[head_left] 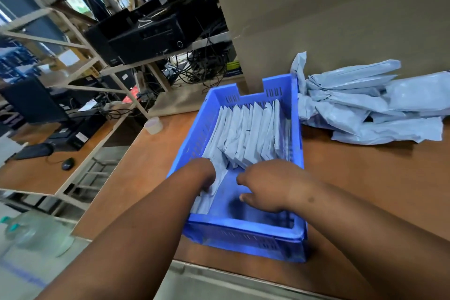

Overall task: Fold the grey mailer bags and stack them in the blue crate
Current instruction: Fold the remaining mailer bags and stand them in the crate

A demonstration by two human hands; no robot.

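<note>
Both hands in blue crate (246, 234) | left hand (207, 173) pinching folded bag (214, 185) at near left; right hand (265, 187) loosely curled, holding nothing | push upright, snug against far row (250, 134)

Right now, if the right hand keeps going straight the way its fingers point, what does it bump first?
Probably the folded mailer under the left hand; the right hand points leftward across the blue crate.
</note>
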